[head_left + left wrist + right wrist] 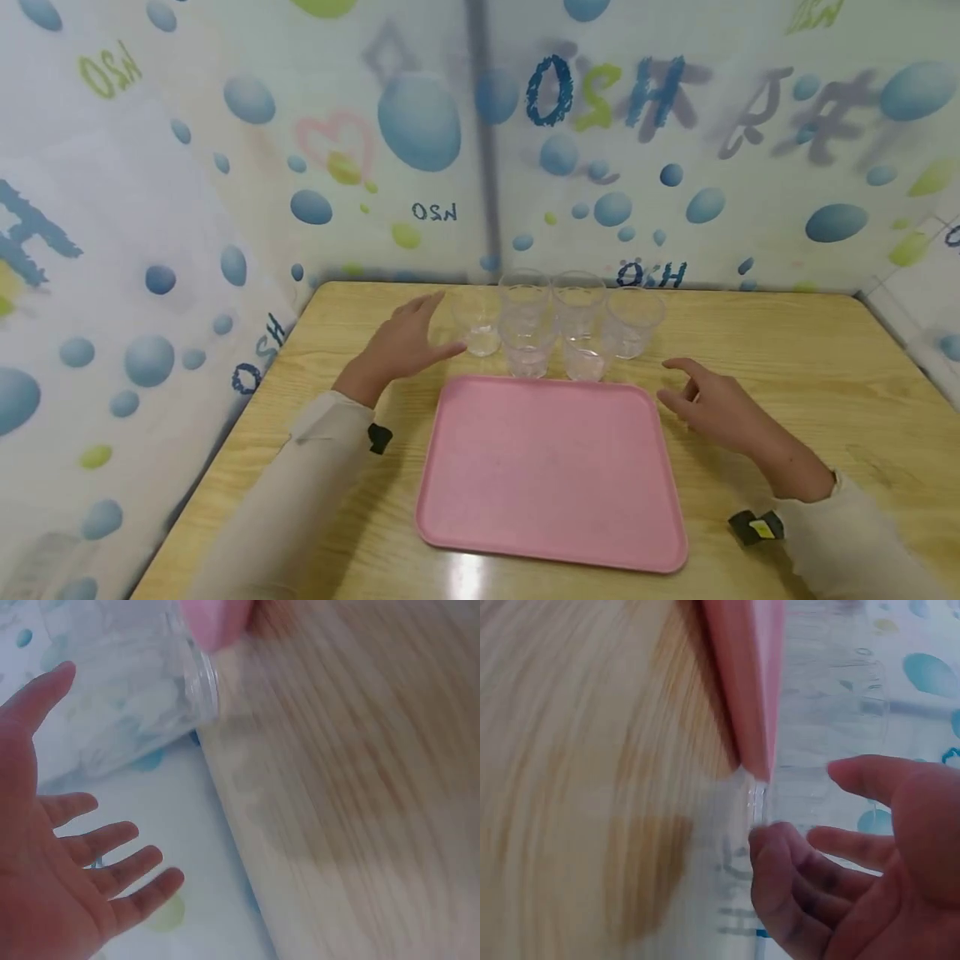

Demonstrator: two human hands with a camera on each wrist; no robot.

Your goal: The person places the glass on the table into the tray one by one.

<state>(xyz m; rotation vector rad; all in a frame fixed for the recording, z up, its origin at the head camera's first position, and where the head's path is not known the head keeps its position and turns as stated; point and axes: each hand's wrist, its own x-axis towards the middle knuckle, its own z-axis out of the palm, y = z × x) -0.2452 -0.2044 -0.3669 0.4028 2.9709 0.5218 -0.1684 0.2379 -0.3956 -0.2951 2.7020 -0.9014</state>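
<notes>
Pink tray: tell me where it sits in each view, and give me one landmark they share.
Head: the pink tray lies flat in the lower half, slightly right of centre.
Left wrist: only a corner of the pink tray shows, at the top edge, left of centre.
Right wrist: the pink tray runs from the top edge down to about mid-height, near centre.
Shared landmark: clear cups next to it.

I see a plain pink tray, clear colourless cups, a yellowish counter with streaky brown wood grain, cream sleeves, and a whitish wall patterned with blue and lime-green ovals and lettering.
</notes>
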